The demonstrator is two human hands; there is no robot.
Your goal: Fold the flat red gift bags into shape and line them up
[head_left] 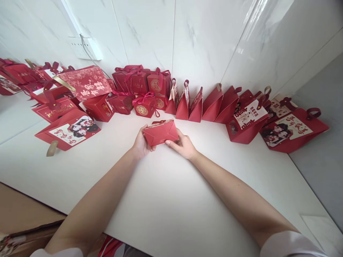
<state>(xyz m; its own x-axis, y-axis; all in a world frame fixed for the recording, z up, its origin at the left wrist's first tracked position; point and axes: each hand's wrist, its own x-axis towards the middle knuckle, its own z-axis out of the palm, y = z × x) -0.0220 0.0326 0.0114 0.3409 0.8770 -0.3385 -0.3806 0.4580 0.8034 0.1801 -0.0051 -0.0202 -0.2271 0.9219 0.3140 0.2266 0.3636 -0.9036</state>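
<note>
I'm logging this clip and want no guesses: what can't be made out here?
Head view only:
- Red box: underside and contents hidden; left hand and right hand cover its ends.
- Lettering on the bags along the wall: too small.
- Leftmost bags: cut by the frame edge.
- Cardboard below the table: cut off.

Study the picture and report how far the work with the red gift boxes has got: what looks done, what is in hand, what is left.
Done: many red boxes and bags already stand assembled in a row along the wall. In hand: the left hand and right hand hold one small red box between them above the white table, lying on its side. Left: how many more remain cannot be told.
</note>
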